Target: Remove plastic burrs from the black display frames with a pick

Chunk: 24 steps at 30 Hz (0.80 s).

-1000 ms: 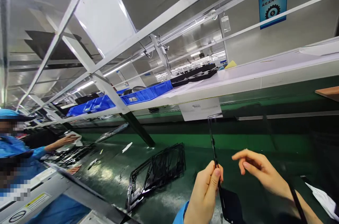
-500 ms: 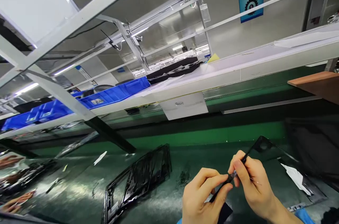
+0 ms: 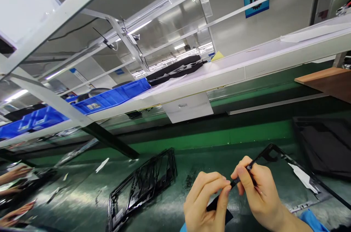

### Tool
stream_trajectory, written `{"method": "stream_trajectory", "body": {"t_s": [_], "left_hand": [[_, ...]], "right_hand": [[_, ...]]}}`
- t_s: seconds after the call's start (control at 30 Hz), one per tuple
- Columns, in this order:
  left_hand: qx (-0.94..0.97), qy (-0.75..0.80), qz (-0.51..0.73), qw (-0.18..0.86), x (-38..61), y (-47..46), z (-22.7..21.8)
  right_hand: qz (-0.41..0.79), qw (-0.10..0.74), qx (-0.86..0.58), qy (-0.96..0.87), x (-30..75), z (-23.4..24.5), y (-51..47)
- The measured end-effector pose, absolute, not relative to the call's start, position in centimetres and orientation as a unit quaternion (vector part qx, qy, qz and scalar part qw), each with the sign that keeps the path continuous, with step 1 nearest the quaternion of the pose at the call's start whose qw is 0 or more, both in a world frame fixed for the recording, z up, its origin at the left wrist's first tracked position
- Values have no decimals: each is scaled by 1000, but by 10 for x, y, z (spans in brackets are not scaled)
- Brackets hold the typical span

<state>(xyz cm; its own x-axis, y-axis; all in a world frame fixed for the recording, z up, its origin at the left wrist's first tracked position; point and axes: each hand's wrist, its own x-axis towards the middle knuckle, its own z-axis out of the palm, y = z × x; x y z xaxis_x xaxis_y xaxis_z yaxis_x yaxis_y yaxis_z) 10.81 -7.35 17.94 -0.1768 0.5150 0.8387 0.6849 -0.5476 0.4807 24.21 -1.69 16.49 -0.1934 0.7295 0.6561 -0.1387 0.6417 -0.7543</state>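
The green belt (image 3: pixel 82 195) fills the lower half of the picture, with the white shelf (image 3: pixel 246 67) slanting across the middle and blue bins (image 3: pixel 109 98) on it at centre left. A dark tray (image 3: pixel 323 144) lies at the right edge. A pile (image 3: pixel 142 188) of black parts sits on the belt at lower centre, and a co-worker's hands (image 3: pixel 16 171) work at the far left.

The frame (image 3: pixel 267 153) is at lower right, held up off the belt and apart from the pile. It is thin, black and glossy, little more than an outline. One bar runs from the hands up to a corner with a small cut-out, and another slants down to the right edge of the picture. A white slip (image 3: pixel 303 177) shows through its opening.

Both hands are closed on the near bar in fine pinches. The left hand (image 3: pixel 205 204) nips it between thumb and forefinger low down, and a dark flap shows beneath that hand. The right hand (image 3: pixel 259 193) grips it just above, fingertips close to the left's, its other fingers curled in.

The work looks like close fingertip handling of that one bar, feeling or picking at something on its edge. What it is I cannot tell. A piece this slender would want a light, steady pinch and support near the spot being worked, since it seems easy to flex or twist.
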Motion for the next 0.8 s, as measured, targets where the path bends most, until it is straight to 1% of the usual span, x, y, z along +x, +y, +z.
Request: {"method": "stream_trajectory", "body": {"t_s": [0.07,0.13,0.23,0.33,0.63,0.7,0.8], "left_hand": [[-627,-469,-622,2,108,-74,179],[-626,-457,-630,-41,106,-74,176],[-658,-432,-611,-81,99,-71,172],[-672,-441,-585,-109,93,-70,171],[-654,-511,-549,-100,93,-80,180],[-662,-520,-535,-73,89,-82,179],[-686,-516,-513,10,83,-82,174]], "right_hand": [[381,591,-226,-674,241,163,-17],[391,589,-230,-669,240,162,-18],[399,586,-229,-667,238,161,-19],[401,585,-231,-666,237,161,-21],[371,625,-244,-642,243,162,-16],[365,628,-246,-641,244,164,-14],[357,632,-250,-640,243,165,-11]]}}
